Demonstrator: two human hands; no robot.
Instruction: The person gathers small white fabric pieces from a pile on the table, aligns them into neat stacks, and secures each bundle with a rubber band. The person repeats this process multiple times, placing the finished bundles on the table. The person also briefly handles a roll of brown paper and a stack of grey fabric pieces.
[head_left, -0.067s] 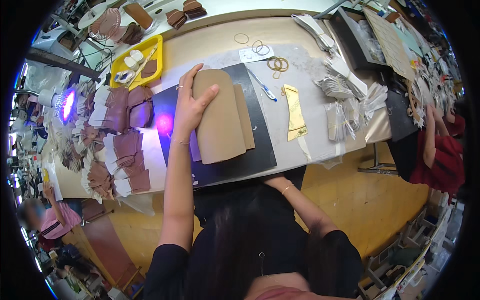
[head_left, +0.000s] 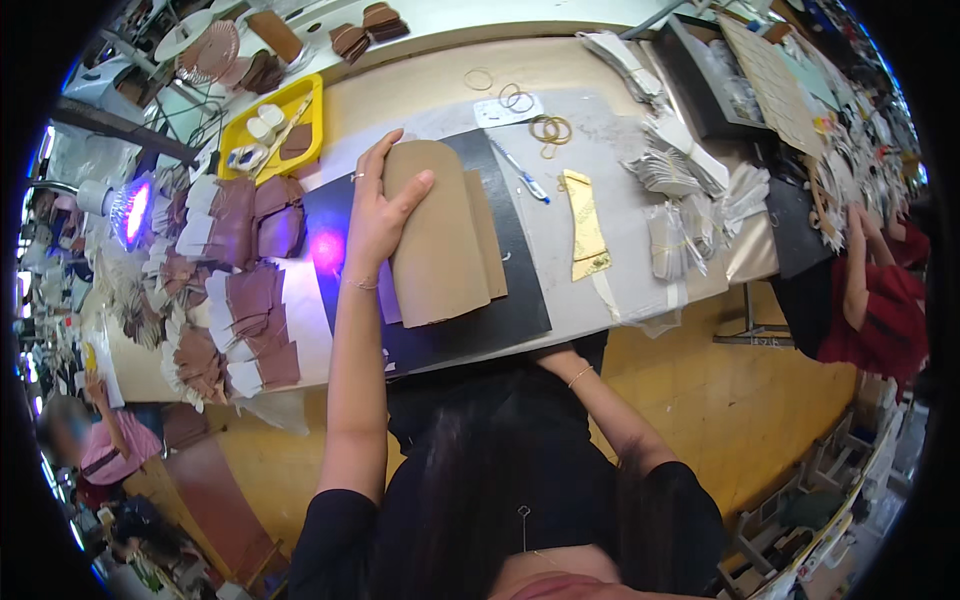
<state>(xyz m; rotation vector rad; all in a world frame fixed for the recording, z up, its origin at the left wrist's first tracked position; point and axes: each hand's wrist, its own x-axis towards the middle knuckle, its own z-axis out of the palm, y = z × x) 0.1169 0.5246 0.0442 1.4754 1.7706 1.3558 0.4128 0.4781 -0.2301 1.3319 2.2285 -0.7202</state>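
Observation:
A tan, round-ended flat panel (head_left: 438, 240) lies on a black board (head_left: 515, 270) at the table's front. Other tan pieces (head_left: 486, 235) jut out from under its right side. My left hand (head_left: 380, 215) grips the panel's left edge, thumb on top and fingers along the far left side. My right hand (head_left: 556, 361) is low at the table's front edge by my lap; its fingers are hidden beneath the edge. To the right of the board lie a pen (head_left: 525, 175) and a gold-coloured flat piece (head_left: 587, 225).
Stacks of brown and white cut pieces (head_left: 245, 300) and a lit lamp (head_left: 130, 213) are at left. A yellow tray (head_left: 318, 120) stands behind them. Rubber bands (head_left: 550, 130) lie at the back; bundled white pieces (head_left: 670, 170) and a black box (head_left: 700, 90) are right. Co-workers sit at both sides.
The whole view has shifted very slightly. My left hand keeps its hold on the panel, and neither hand has visibly moved.

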